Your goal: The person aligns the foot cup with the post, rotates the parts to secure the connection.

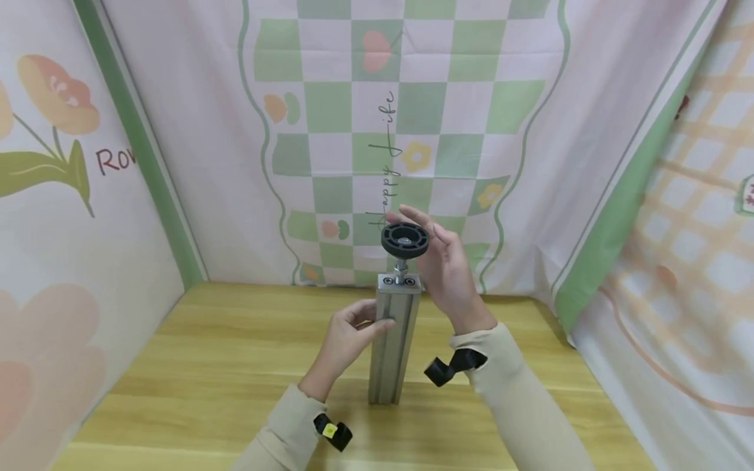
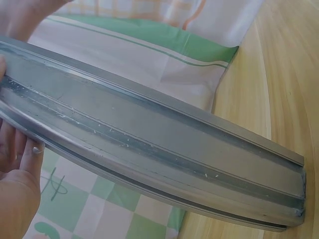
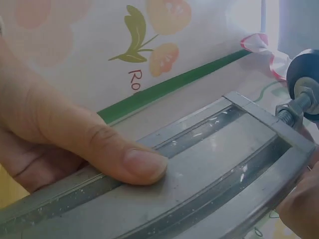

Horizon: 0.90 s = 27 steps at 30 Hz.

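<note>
At post: left hand grips, right hand extended.

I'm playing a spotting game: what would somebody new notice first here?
Probably the black disc on top of the long grey metal post, in the middle of the head view. The left hand grips the post, and the right hand is beside the disc. Behind them hangs a green-and-white checked cloth, with "Happy Life" written sideways.
</note>
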### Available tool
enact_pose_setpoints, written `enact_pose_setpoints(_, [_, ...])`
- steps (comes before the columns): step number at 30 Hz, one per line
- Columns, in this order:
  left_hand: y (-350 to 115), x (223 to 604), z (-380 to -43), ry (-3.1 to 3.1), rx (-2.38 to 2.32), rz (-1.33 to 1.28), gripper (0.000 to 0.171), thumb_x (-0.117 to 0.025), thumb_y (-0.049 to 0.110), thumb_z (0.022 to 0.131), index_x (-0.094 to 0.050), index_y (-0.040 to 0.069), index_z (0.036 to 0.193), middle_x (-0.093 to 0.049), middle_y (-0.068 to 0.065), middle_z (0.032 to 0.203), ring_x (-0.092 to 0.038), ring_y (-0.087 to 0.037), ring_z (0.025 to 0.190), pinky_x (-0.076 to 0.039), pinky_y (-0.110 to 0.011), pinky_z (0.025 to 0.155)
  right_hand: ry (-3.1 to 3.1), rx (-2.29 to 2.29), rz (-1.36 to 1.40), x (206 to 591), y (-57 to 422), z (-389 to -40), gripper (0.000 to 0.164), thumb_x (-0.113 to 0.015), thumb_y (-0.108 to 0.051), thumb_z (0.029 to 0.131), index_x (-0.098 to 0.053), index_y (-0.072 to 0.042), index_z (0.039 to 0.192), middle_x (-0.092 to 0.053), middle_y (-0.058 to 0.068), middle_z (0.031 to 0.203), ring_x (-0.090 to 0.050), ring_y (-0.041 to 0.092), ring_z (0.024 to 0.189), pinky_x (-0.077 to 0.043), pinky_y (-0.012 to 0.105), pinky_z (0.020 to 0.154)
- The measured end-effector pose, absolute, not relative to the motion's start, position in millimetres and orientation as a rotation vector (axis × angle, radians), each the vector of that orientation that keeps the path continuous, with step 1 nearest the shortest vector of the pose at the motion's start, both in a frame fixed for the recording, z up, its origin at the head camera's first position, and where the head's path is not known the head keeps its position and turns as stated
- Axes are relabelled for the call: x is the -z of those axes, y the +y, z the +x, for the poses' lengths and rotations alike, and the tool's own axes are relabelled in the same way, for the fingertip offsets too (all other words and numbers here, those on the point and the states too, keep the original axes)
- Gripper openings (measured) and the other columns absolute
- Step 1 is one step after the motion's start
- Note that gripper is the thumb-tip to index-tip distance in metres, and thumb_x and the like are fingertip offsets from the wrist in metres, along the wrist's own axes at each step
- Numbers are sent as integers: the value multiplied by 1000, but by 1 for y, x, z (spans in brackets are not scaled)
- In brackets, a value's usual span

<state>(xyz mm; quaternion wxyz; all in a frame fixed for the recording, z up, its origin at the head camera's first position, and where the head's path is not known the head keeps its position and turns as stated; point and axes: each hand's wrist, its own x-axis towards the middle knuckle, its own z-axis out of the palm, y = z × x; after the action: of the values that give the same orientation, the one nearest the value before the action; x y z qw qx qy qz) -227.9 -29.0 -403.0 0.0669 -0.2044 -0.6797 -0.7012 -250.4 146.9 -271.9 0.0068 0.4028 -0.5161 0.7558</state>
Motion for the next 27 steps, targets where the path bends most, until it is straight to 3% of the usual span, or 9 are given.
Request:
enact_pose_setpoints(4, [-28, 402, -229, -2044, 2121, -623, 32, -81, 15, 88, -71, 7, 117, -71, -7, 102, -67, -21, 98, -57, -32, 90, -1584, -2462, 1289, 270, 149, -255, 51, -18, -30, 109, -47, -12, 147, -47, 14, 150, -23, 39, 147, -19, 52, 120])
enact_pose_setpoints(12, [-29, 400, -227, -2053, 2126, -623, 31, -80, 15, 88, -71, 7, 117, -71, -7, 102, -67, -22, 98, -57, -33, 89, -1559, -2517, 1346, 268, 152, -258, 44, -30, -25, 106, -56, -11, 138, -50, 17, 146, -29, 36, 146, -19, 51, 120])
enact_pose_setpoints(18, [-29, 400, -227, -2065, 2118, -611, 32, -81, 16, 87, -71, 8, 117, -71, -7, 102, -67, -22, 97, -57, -32, 89, -1570, -2438, 1394, 268, 153, -258, 40, -33, -26, 105, -60, -10, 131, -54, 16, 142, -28, 43, 143, -23, 50, 117])
enact_pose_setpoints(27, [-28, 400, -227, -2061, 2107, -611, 33, -81, 16, 87, -71, 7, 117, -72, -8, 102, -67, -22, 97, -57, -32, 89, -1573, -2344, 1338, 272, 153, -251, 33, -37, -24, 106, -58, -13, 130, -53, 12, 140, -48, 28, 129, -32, 43, 113])
